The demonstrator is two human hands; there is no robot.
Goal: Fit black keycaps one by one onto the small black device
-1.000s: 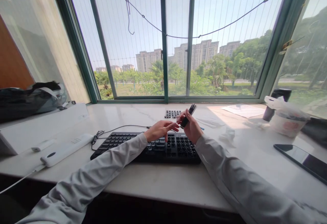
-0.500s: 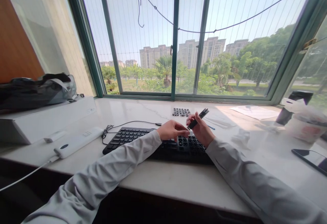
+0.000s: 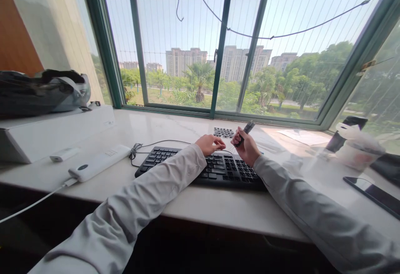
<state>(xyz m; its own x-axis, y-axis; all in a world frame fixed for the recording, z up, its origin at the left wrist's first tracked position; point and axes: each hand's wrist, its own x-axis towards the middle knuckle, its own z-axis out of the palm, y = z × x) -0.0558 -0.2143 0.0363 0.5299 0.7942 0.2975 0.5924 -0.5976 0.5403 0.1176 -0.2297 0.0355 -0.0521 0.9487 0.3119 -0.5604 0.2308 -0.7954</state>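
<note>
A black keyboard (image 3: 218, 166) lies on the white tabletop. Keycaps are off across its right-hand part, leaving square sockets bare. Above the keyboard's back edge hovers my left hand (image 3: 211, 144), thumb and fingers pinched together. Whether something small sits in that pinch cannot be made out. My right hand (image 3: 248, 149), over the number-pad side, is wrapped round a slim black stick-shaped tool (image 3: 249, 127) that points up and away. The tool's lower end is hidden by the fingers. Loose black keycaps (image 3: 223, 132) lie in rows behind the keyboard.
To the left are a white power bank (image 3: 99, 163) with a cable, a small white block (image 3: 64, 154) and a white box (image 3: 56, 134) bearing a dark bag (image 3: 43, 93). A phone (image 3: 375, 195), plastic-wrapped tub (image 3: 359, 151) and paper (image 3: 303, 137) lie right. Windows stand behind.
My hands have drawn apart; the left one has come away from the tool's lower end. The tool stands a little more upright. The camera view has shifted slightly.
</note>
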